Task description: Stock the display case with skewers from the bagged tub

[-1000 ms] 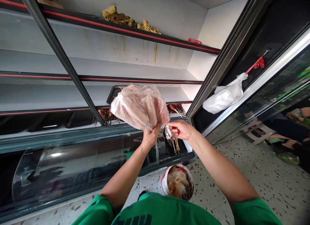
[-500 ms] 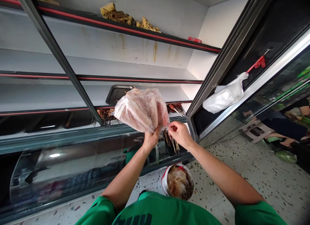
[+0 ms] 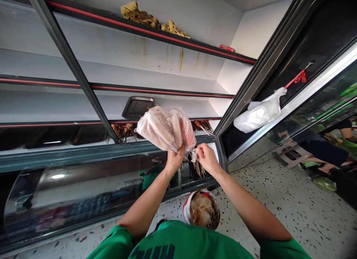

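Note:
A clear plastic bag [image 3: 166,127] full of pale pinkish food hangs in front of the display cabinet. My left hand [image 3: 175,160] is closed around its lower end. My right hand [image 3: 206,156], fingers pinched, grips a loose corner of the same bag at its right side. Thin wooden skewers [image 3: 199,169] show just below my right hand; whether they come out of the bag or lie behind it I cannot tell. A dark metal tray [image 3: 137,107] leans on the shelf behind the bag. Browned skewered food [image 3: 122,130] lies on the lower level to the left, more skewers [image 3: 203,127] to the right.
A bucket [image 3: 187,208] holding crumpled plastic stands on the speckled floor below my hands. Yellow skewered food [image 3: 139,15] sits on the upper shelf. A white plastic bag [image 3: 258,114] hangs from a hook at right. Behind it a seated person's legs [image 3: 320,160] show.
My right hand has drawn slightly right and down, pulling the bag's corner out from the bundle. The bag has shifted a little downward and to the right.

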The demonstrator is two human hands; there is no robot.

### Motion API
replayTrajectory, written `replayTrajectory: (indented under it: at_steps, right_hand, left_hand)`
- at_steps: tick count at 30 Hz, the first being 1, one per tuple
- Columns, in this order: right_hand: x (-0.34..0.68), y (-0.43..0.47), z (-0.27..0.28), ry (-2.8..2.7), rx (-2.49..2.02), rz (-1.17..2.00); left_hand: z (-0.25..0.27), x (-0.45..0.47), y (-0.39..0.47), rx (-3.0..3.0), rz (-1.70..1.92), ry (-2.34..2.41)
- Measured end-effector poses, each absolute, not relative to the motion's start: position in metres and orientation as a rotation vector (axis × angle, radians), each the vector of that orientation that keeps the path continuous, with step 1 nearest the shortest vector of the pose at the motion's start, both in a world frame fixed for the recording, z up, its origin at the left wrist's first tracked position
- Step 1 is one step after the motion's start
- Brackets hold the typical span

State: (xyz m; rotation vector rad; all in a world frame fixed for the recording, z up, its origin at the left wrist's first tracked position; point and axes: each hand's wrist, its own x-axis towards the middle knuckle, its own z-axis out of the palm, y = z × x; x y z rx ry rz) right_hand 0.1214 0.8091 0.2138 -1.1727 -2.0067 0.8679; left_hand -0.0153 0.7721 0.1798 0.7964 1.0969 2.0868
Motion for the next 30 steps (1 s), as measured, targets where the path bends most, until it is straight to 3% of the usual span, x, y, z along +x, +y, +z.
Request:
replayTrajectory:
  at_steps: [2, 7, 12, 15, 19, 22, 25, 30]
  right_hand:
    - [0.118, 0.809, 0.213, -1.938, -1.207, 0.914]
    - [0.110, 0.801, 0.217, -1.558, -1.086, 1.559]
    - [0.110, 0.809, 0.218, -1.449, -1.084, 1.601]
    - [0.116, 0.818, 0.225, -1.912, -1.041, 1.288]
    - [0.122, 0.822, 0.239, -2.508, -0.934, 0.367]
    - [0.121, 0.822, 0.245, -2.593, -0.984, 0.090]
    - [0.116, 0.819, 0.244, -2.452, -0.944, 0.382]
    - [0.114, 0.814, 0.234, -1.817, -0.887, 1.670]
  left_hand:
    - [0.176, -0.016, 0.772, 0.863, 2.064, 1.119]
    - [0.172, -0.017, 0.772, 0.797, 2.079, 1.107]
    - [0.171, -0.021, 0.772, 0.789, 2.090, 1.111]
    - [0.170, -0.026, 0.770, 0.847, 2.083, 1.146]
    - [0.166, -0.029, 0.771, 0.812, 2.090, 1.131]
    - [0.165, -0.029, 0.772, 0.731, 2.094, 1.082]
    - [0.167, -0.031, 0.770, 0.804, 2.074, 1.164]
    - [0.176, -0.037, 0.770, 0.679, 2.055, 1.102]
